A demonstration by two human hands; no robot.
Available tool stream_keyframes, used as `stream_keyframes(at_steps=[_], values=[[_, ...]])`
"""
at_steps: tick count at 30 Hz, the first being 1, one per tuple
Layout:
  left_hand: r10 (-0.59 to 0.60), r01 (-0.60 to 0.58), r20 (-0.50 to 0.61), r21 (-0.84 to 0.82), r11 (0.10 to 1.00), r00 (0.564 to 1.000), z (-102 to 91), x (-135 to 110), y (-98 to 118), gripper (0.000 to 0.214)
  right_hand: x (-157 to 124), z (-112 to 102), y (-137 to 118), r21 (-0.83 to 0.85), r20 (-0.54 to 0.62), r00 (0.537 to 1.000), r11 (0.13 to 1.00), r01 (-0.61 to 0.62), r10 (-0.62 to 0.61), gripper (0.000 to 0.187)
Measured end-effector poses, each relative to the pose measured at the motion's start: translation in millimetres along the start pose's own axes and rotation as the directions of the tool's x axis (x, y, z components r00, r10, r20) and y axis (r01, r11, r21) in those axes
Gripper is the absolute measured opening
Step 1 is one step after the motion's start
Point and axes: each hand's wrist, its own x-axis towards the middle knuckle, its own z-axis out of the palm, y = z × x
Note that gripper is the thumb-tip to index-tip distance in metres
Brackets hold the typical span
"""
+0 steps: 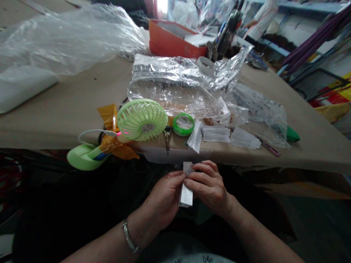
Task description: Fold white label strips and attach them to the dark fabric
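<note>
Below the table's front edge, a thin stack of white printed labels (187,195) stands between my two hands. My left hand (167,195) pinches it from the left, thumb on the front face. From the right, the fingers of my right hand (210,184) press on its upper part and right edge. The stack's lower end hangs free. On the table just beyond lie more printed labels in piles: a fanned bundle (195,137), a middle pile (216,134) and a right pile (245,138). A round green tub (183,124) with pale contents sits beside the bundle.
A light green fan (142,119) with a white cable is taped at the table edge. Near it lies a small pointed tool (167,138). Clear plastic bags (170,86), a tape roll (205,66) and an orange box (175,45) stand farther back. Purple-handled tweezers (270,147) lie right.
</note>
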Motion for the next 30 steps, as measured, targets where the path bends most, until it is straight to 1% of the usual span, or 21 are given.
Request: stream_keyframes(at_steps=[3,7,10,14,17,19,22,23,24,25,26,27,28,29,30], values=[[-0.013,0.013,-0.016,0.009,1.000,1.000,0.2,-1.6,2.1,0.010,0.0,-1.5,1.0,-0.003,0.004,1.000,1.000,0.012,-0.012,0.018],[-0.012,0.011,0.017,0.034,0.999,1.000,-1.3,-0.6,2.0,0.010,-0.4,-1.4,2.0,-0.006,-0.014,1.000,1.000,-0.024,0.024,0.015],[0.000,-0.001,0.023,0.013,1.000,1.000,-1.9,0.3,1.1,0.008,-0.3,0.5,1.3,0.004,-0.031,0.999,0.999,-0.033,0.033,0.016],[0.019,-0.019,0.010,-0.039,0.999,1.000,-1.4,-0.8,1.3,0.006,-1.1,4.0,-0.8,0.021,-0.013,0.999,0.999,-0.047,0.047,0.017],[0.013,-0.013,0.019,-0.018,1.000,1.000,-2.6,-1.2,0.9,0.006,-2.7,6.0,-2.0,0.025,0.005,0.998,0.998,-0.056,0.056,0.015],[0.007,-0.007,0.006,0.001,1.000,1.000,-4.2,-0.6,0.2,0.006,-3.6,6.1,-3.2,0.034,0.014,0.998,0.998,-0.059,0.058,0.016],[0.005,-0.005,-0.029,0.025,1.000,1.000,-5.9,-0.2,0.2,0.005,-4.4,4.0,-5.8,0.112,0.016,0.997,0.991,-0.072,0.070,0.017],[0.006,-0.004,-0.041,0.043,0.999,0.999,-6.0,-0.8,0.9,0.006,-4.7,3.2,-6.4,0.168,0.012,0.995,0.981,-0.102,0.102,0.018],[0.002,0.002,-0.053,0.066,0.998,0.999,-5.9,-1.8,1.8,0.006,-5.2,2.6,-6.7,0.233,0.002,0.987,0.959,-0.159,0.164,0.018],[-0.005,0.011,-0.064,0.091,0.996,0.998,-5.5,-3.1,2.8,0.007,-5.7,2.3,-6.4,0.305,-0.009,0.966,0.921,-0.242,0.257,0.017],[-0.020,0.028,-0.069,0.119,0.993,0.997,-5.2,-4.7,3.9,0.008,-6.2,2.7,-5.4,0.381,-0.008,0.927,0.859,-0.343,0.374,0.016],[-0.042,0.051,-0.064,0.149,0.988,0.997,-4.9,-6.5,4.8,0.010,-6.9,3.6,-3.7,0.462,0.022,0.871,0.768,-0.445,0.491,0.017],[-0.065,0.073,-0.050,0.178,0.981,0.997,-4.8,-8.2,5.3,0.011,-7.4,5.1,-1.3,0.546,0.088,0.806,0.649,-0.530,0.585,0.020],[-0.087,0.091,-0.031,0.206,0.974,0.996,-4.9,-9.7,5.6,0.013,-8.0,7.0,1.6,0.625,0.189,0.746,0.507,-0.593,0.639,0.025],[-0.103,0.102,-0.007,0.229,0.968,0.995,-5.3,-11.0,5.4,0.015,-8.4,9.2,4.8,0.688,0.315,0.697,0.350,-0.635,0.644,0.031]])
